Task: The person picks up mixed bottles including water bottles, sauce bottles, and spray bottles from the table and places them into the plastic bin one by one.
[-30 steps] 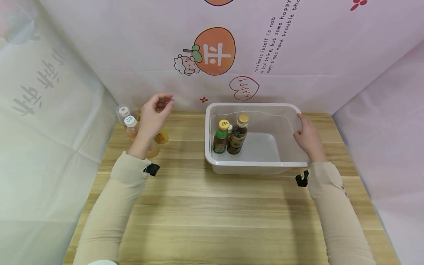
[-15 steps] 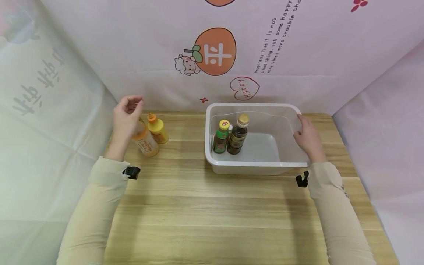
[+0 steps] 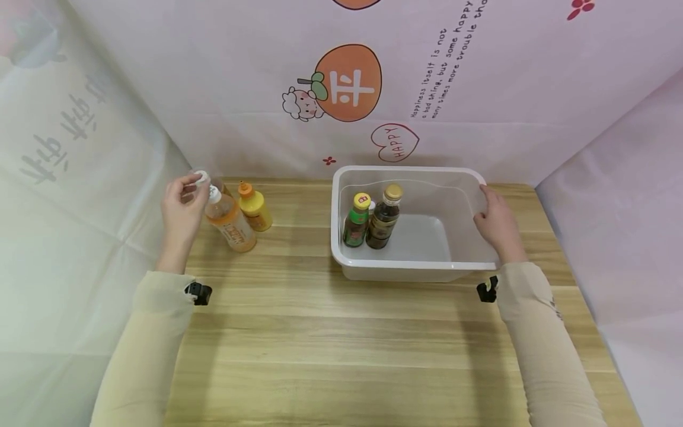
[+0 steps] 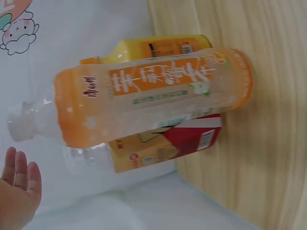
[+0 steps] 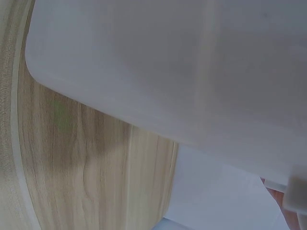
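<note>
My left hand (image 3: 184, 210) hovers at the left, level with the caps of the bottles, its fingers loosely bent with nothing in them. Closest to it stands an orange-labelled plastic drink bottle (image 3: 231, 222) with a white cap; in the left wrist view the fingertips (image 4: 20, 167) are apart from that bottle (image 4: 153, 96). Behind it is a clear bottle with a red and yellow label (image 4: 168, 143), mostly hidden. With my right hand (image 3: 498, 222) I grip the right rim of a white plastic tub (image 3: 395, 264), thumb inside.
Beside the drink bottle is a yellow squeeze bottle (image 3: 256, 210) with an orange tip. Inside the tub's left end stand a green-labelled bottle (image 3: 356, 222) and a dark sauce bottle (image 3: 383, 222); a white cap shows behind them. Printed cloth walls border the wooden table (image 3: 341, 338).
My left hand has moved left and slightly down, from in front of the bottles to their left side, uncovering them. The right hand and tub stay put.
</note>
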